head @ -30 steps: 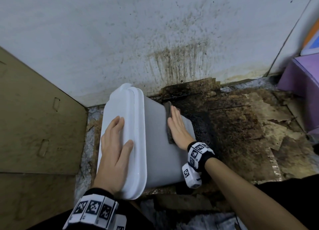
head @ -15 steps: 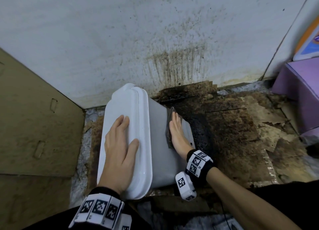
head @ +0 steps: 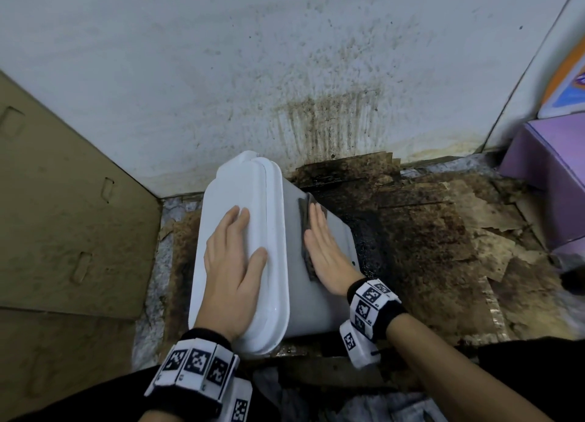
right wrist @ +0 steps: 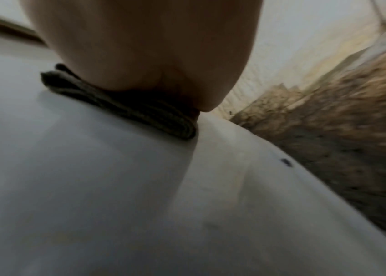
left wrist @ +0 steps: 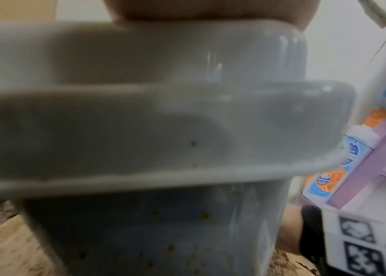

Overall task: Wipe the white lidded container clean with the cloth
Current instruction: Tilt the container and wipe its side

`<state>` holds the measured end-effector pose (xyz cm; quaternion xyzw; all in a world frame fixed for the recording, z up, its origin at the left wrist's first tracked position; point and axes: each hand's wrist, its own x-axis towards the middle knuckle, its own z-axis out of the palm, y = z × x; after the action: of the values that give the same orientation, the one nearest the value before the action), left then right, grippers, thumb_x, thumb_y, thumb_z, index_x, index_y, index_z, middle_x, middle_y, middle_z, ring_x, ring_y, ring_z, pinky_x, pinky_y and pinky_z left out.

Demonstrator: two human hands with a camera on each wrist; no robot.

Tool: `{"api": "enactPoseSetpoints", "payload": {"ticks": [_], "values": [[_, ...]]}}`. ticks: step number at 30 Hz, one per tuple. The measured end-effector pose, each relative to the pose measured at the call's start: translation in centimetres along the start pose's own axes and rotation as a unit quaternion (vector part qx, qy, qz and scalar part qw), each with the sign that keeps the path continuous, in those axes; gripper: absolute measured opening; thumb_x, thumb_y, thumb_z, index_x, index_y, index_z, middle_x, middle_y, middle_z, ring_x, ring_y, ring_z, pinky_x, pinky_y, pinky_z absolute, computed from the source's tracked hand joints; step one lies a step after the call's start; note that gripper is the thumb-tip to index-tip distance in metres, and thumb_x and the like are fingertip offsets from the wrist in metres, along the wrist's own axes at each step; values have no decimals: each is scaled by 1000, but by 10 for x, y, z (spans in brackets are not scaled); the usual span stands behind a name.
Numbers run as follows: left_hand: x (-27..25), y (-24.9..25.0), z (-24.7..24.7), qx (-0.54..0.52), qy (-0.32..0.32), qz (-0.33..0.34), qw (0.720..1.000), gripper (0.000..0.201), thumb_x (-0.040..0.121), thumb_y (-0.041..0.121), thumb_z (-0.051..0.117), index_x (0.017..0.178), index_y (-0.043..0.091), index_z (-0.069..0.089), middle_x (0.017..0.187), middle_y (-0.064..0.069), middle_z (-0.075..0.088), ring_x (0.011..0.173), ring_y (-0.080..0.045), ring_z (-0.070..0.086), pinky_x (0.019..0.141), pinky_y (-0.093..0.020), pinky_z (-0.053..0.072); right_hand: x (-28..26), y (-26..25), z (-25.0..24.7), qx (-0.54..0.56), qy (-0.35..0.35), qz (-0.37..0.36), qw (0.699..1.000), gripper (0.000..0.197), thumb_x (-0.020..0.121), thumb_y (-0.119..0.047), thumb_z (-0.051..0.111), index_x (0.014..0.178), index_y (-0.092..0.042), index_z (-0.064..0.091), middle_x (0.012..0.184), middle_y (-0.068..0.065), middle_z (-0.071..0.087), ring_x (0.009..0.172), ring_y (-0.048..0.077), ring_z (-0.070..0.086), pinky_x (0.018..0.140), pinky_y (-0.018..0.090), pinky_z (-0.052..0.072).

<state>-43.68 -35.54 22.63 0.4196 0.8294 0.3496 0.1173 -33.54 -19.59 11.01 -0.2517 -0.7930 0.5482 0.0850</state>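
A: Head view, quick pass. White lidded container point(head: 319, 298) lies on its side on the dirty brown floor covering point(head: 443, 247), lid point(head: 275, 231) end turned left, far end close to the stained wall point(head: 285, 73).

B: Hands?

A: Left hand point(head: 232, 269) flat on the lid, fingers straight and together, thumb spread out toward the lid's rim. Right hand point(head: 326, 250) flat on the container's upturned side, fingers straight and together, pressing the dark cloth point(head: 306, 231) against it. Nothing curled or pinched.

B: Cloth details?

A: Folded; right wrist view shows its layered edge point(right wrist: 125, 110) sticking out from under the palm, on the container wall. Only a strip shows left of the hand in the head view.

B: Surroundings, relative to the container?

A: Cardboard panel point(head: 63, 216) to its left. Purple box point(head: 550, 181) well off to its right. Left wrist view is blurred; small brown specks on the container's wall point(left wrist: 187, 233) below the lid rim. Marker bands on both wrists.
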Motion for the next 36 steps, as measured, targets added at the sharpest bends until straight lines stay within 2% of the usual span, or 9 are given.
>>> {"api": "enactPoseSetpoints", "payload": {"ticks": [4,7,10,15,19,22,26,32,36], "values": [[0,0,0,-4,-8,-3,1000,66,94,54,32,154,28,26,160,15,18,148,-1,10,121,-33,10,3,49,-10,16,-12,122,992,57,111,-33,11,156,-19,-21,164,-6,-26,152,10,-23,122,26,-12],[0,-1,0,-1,-6,-4,1000,66,94,53,33,154,27,27,160,14,19,148,-3,11,121,-33,10,2,65,-15,32,-11,184,982,58,111,-35,12,157,-16,-17,165,-3,-23,152,10,-20,119,24,-12],[-1,-1,-1,-3,-5,-1,1000,65,94,53,33,154,27,27,160,14,20,148,-2,11,121,-33,10,1,64,-11,27,5,191,981,56,111,-29,13,159,-11,-10,166,-1,-18,154,13,-17,123,29,-10],[0,-4,-1,9,-3,-4,1000,66,93,53,31,154,25,26,160,12,19,147,-3,11,121,-33,9,0,54,2,51,66,204,975,49,108,-4,18,155,7,7,166,17,-7,155,33,-12,123,35,-10],[1,2,5,23,-3,9,1000,66,94,51,30,153,23,27,160,10,20,147,-5,13,120,-29,8,-10,19,5,54,60,163,983,53,111,-19,11,159,-15,-12,167,1,-19,153,16,-21,123,36,-13],[2,2,7,36,0,11,999,67,93,51,30,153,21,27,160,6,21,147,-9,15,119,-28,8,-16,-9,16,88,74,120,986,54,111,-31,12,157,-29,-15,166,-8,-21,152,8,-21,125,37,-10],[3,-1,5,40,2,14,999,69,93,51,29,154,19,27,160,3,22,148,-10,15,119,-25,7,-28,-45,30,98,76,37,992,49,110,-36,12,151,-42,-14,164,-17,-22,149,-3,-23,121,27,-11],[2,1,6,35,-1,17,999,67,94,50,31,154,20,27,160,5,21,148,-11,14,121,-32,11,-38,-26,29,91,86,-2,992,51,112,-34,18,156,-39,-7,165,-24,-13,149,-9,-13,123,23,-6],[2,3,6,30,-5,13,999,68,93,51,31,154,22,27,160,7,20,148,-9,12,120,-29,8,-39,18,27,88,89,58,990,51,111,-35,19,155,-40,-7,166,-20,-13,150,-8,-14,126,31,-5]]}}
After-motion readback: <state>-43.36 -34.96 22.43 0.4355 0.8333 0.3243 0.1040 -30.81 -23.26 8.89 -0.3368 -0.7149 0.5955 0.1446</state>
